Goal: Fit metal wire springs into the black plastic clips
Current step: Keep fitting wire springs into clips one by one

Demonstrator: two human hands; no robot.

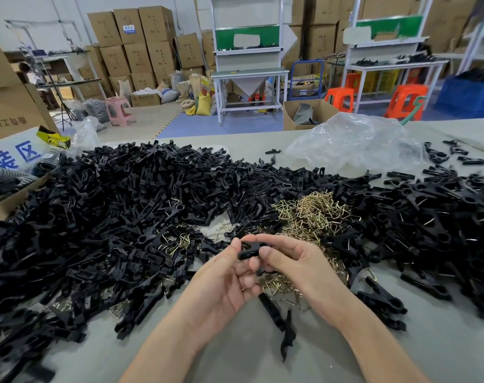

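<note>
Both hands meet over the table's near middle, holding one black plastic clip (248, 253) between them. My left hand (224, 280) pinches its left end with thumb and fingers. My right hand (293, 261) grips its right end, fingers curled over it. A heap of brass-coloured wire springs (312, 214) lies just behind and under the hands. I cannot tell whether a spring sits in the held clip. A huge pile of loose black clips (119, 217) spreads to the left, and another pile of clips (434, 214) to the right.
The grey table (235, 355) carries two single clip halves (279, 322) near my wrists. A crumpled clear plastic bag (354, 139) lies at the back right, a cardboard box (5, 200) at the left edge. Cartons, workbenches and stools stand beyond.
</note>
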